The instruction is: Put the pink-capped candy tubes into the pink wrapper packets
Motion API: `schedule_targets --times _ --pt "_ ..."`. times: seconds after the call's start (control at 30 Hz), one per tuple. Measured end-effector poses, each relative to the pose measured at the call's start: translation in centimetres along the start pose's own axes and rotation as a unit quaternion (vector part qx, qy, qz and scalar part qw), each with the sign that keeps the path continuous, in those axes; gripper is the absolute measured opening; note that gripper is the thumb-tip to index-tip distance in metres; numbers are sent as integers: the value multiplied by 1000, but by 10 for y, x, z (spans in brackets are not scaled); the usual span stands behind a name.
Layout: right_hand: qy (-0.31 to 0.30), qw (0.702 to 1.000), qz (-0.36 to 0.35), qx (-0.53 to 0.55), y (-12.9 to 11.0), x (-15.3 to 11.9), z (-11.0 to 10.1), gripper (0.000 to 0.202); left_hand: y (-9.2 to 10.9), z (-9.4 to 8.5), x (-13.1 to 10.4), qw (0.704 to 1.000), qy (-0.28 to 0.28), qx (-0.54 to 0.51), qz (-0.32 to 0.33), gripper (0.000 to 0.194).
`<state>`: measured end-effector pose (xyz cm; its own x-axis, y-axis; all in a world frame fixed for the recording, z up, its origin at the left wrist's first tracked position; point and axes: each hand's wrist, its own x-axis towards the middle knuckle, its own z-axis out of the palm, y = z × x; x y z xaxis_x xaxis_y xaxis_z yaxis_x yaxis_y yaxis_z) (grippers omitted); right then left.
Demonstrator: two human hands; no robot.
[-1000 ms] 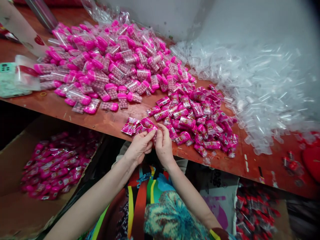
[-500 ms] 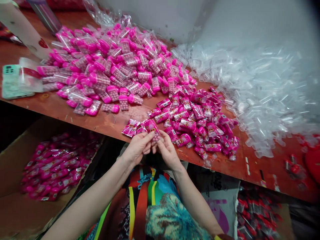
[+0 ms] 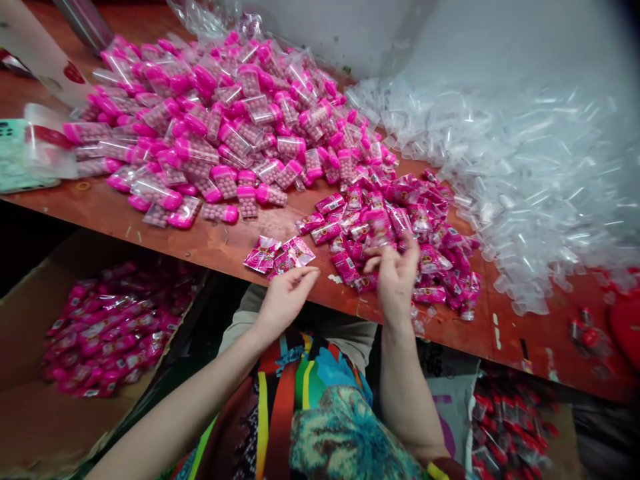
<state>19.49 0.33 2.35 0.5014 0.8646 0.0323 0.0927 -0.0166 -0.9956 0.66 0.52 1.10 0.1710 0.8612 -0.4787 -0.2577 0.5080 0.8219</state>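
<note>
The right hand (image 3: 397,277) is over the near-left part of the heap of pink wrapped packets (image 3: 433,257) on the counter (image 3: 170,237). Its fingers point away from the body, towards the far side. A blurred pink packet (image 3: 379,227) lies just beyond and slightly left of the fingertips. Its long axis appears to run roughly away from the person, near to the line of the fingers, though the blur makes this reading uncertain. The right hand is clearly the nearer of the two to this packet. Its grip appears parted, with thumb and fingers spread; whether it has contact with the packet cannot be told.

The left hand (image 3: 287,293) is at the counter's near edge, well to the left of the heap. Its grip is narrow, fingertips drawn together and pointing right, with no item visible between them. Just beyond it lies a small group of flat-looking wrapped packets (image 3: 299,251), nearer to this hand than to the right.

Further off, containers with pink caps (image 3: 210,143) are heaped beyond the left hand, and clear containers (image 3: 520,193) are spread beyond and to the right of the wrapped heap.
</note>
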Motion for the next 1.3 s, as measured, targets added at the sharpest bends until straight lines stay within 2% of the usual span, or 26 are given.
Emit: schedule_targets --times 0.03,0.07,0.1,0.13,0.2,0.23,0.3,0.4,0.5,0.57,0.63,0.73,0.8,0.87,0.97,1.03,1.13,1.23,1.3 --pt "44 995 -53 -74 -4 4 -3 40 1 -7 2 996 30 61 58 13" --pt "61 983 -99 -142 -5 6 -1 39 0 -14 4 983 57 127 121 13" --pt "45 969 -135 -200 -3 6 5 35 -1 -20 8 961 75 194 183 15" --pt "-3 957 -159 -243 1 4 16 30 -4 -25 11 937 83 251 229 17" --pt "-149 928 -164 -301 14 -2 45 24 -12 -30 18 883 78 357 295 21" --pt "-177 916 -146 -330 22 -4 60 23 -16 -30 20 855 75 405 315 23" --pt "-184 899 -112 -380 35 -7 82 22 -23 -30 23 803 75 487 336 27" --pt "-173 891 -89 -410 45 -2 95 17 -29 -28 22 743 84 563 351 31" --pt "-190 882 -94 -420 44 7 93 16 -29 -27 20 709 88 606 348 34" --pt "-199 874 -103 -432 43 10 90 17 -29 -27 19 705 88 618 337 36" --pt "-208 877 -116 -417 43 12 87 16 -28 -27 18 715 84 610 331 35" --pt "-209 914 -125 -324 46 12 80 15 -27 -30 19 753 71 562 335 29" --pt "-200 945 -100 -239 48 10 74 13 -25 -31 21 798 75 496 333 24" --pt "-197 967 -52 -152 48 6 70 10 -22 -31 25 859 102 400 304 21" --pt "-205 978 38 -34 43 -2 70 14 -13 -25 32 945 126 211 215 31" --pt "-205 973 100 35 37 -7 71 19 -7 -21 35 980 102 95 144 33" --pt "-208 956 160 131 29 -10 73 30 3 -16 35 997 54 -20 44 26" --pt "-220 944 163 184 26 -9 73 38 12 -14 31 995 27 -98 10 36" --pt "-229 943 152 190 25 -8 72 35 15 -15 29 993 -15 -115 -9 39"
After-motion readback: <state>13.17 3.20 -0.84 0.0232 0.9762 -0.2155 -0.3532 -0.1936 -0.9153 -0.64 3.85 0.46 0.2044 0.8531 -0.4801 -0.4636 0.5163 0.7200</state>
